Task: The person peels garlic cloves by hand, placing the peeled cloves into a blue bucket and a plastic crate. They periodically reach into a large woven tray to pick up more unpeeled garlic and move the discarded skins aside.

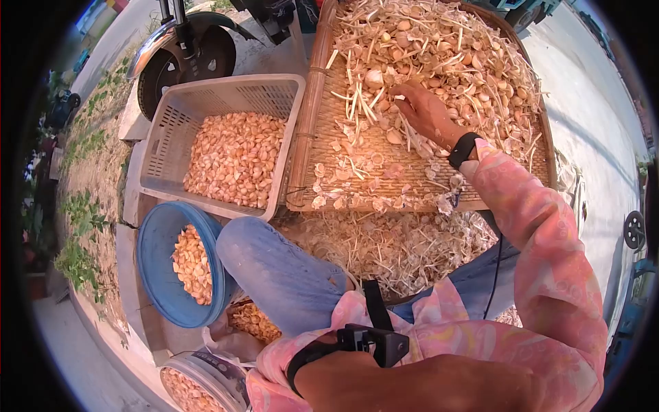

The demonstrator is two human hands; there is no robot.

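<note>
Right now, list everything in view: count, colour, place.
Rectangular woven tray: one, brown, upper centre.
Garlic bulbs, cloves, stalks: many, tan, on the tray.
Perforated plastic crate: one, grey, left of the tray, holding cloves.
Round plastic tub: one, blue, nearer than the crate, holding cloves.
Cylindrical bucket: one, whitish, bottom left, holding cloves.
Crumpled bag: one, pale, beside the tub, near yellowish pieces.
Dry husk pile: one, beige, below the tray.
Wheel with silver mudguard: one, black, upper left.
Leafy plants: several, green, left.
Edge background: blurred, uncounted.
Boxy device: one, black, lower centre.
Wrist straps: two, black, both wrists.
Patterned sleeves: two, pink, both arms.
Denim legs: two, blue, lower centre.
Right hand: one, bare, over the garlic.
Left hand: one, blurred, bottom.
</note>
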